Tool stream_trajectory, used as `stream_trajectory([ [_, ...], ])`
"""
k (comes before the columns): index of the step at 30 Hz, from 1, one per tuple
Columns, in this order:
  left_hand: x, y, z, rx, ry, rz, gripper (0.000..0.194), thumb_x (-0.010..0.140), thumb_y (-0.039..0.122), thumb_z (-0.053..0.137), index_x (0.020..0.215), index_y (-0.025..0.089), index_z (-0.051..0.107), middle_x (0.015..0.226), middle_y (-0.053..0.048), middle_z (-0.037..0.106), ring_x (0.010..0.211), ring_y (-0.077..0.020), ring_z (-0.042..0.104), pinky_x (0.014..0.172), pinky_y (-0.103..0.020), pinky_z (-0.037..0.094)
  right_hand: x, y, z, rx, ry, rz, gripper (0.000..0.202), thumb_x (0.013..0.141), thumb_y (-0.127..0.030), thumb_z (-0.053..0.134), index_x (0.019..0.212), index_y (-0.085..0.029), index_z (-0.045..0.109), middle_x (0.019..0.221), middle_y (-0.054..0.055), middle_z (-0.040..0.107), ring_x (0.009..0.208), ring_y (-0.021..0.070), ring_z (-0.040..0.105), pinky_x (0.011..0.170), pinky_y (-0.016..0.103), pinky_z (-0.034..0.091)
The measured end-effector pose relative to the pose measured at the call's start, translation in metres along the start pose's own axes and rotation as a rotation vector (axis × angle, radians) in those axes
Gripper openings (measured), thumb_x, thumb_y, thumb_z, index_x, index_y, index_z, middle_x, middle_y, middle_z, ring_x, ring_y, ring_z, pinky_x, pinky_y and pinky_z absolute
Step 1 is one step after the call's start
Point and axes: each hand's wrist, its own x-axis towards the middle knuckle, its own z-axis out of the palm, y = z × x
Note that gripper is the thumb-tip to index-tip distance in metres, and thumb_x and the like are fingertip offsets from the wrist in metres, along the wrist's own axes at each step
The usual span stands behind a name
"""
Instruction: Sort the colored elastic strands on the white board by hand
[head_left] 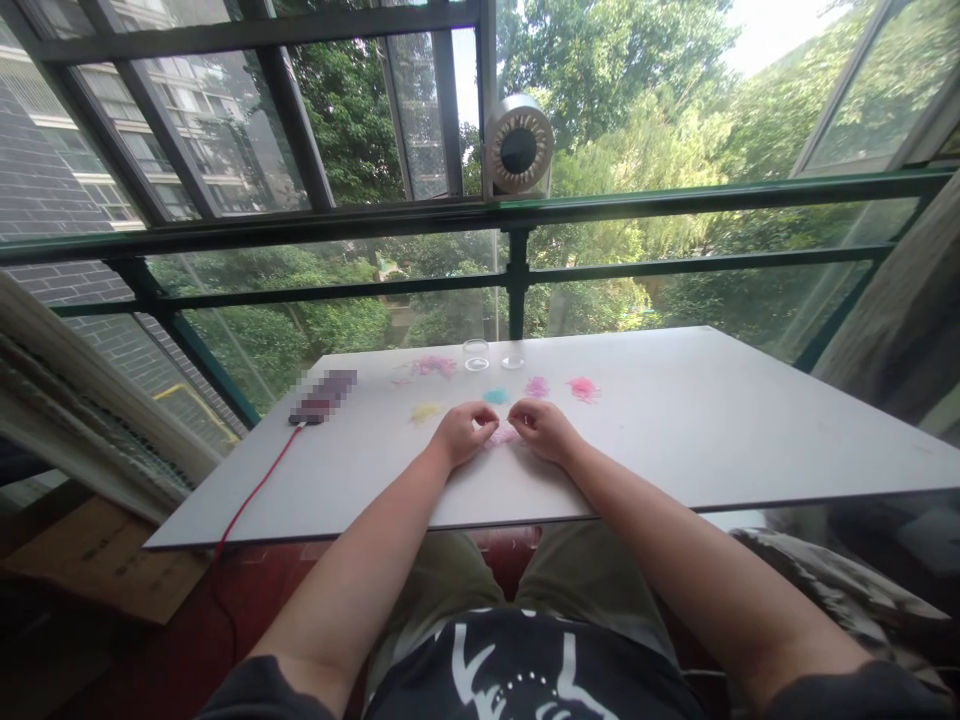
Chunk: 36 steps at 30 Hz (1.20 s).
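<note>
1. Here's the white desk (675, 430), and five coloured piles already sit apart on it, so the separating looks well along.
2. Your left hand (466, 435) and right hand (544, 430) hover close together, fingers curled in; whether either pinches a strand, I can't tell.
3. Farther out lies the loose pink pile (433, 367), the widest spread.
4. Then come yellow (425, 412), hot pink (583, 389), purple (536, 386) and teal (496, 396), each in its own spot.
5. Between your hands, a pinkish clump (501, 438) looks like the unfinished part.
6. Clear round pieces (512, 362) stand beyond, untouched.
</note>
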Motion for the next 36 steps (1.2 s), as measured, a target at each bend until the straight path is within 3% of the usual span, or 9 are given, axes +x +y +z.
stream_trajectory([
  [21,-0.0013,-0.0034,0.0034,-0.021,0.009,-0.035,0.012,0.073,0.023,0.057,0.077,0.017,0.066,0.076,-0.001,0.067,0.071,-0.0116,0.058,0.072,-0.022,0.045,-0.0009,0.0001,0.0004,-0.023,-0.023,0.026,0.008,0.070,-0.016,0.048,0.070,-0.017,0.056,0.056,-0.003,0.047,0.053,0.0093,0.041,0.052,0.021,0.033],
  [36,-0.0013,-0.0028,0.0043,-0.004,-0.031,-0.040,0.012,0.072,0.023,0.056,0.075,0.017,0.066,0.075,-0.001,0.067,0.071,-0.0117,0.057,0.071,-0.022,0.044,-0.0005,0.0039,0.0023,-0.072,0.005,-0.046,0.006,0.069,-0.014,0.050,0.069,-0.017,0.055,0.060,-0.002,0.047,0.056,0.0100,0.041,0.055,0.021,0.033],
])
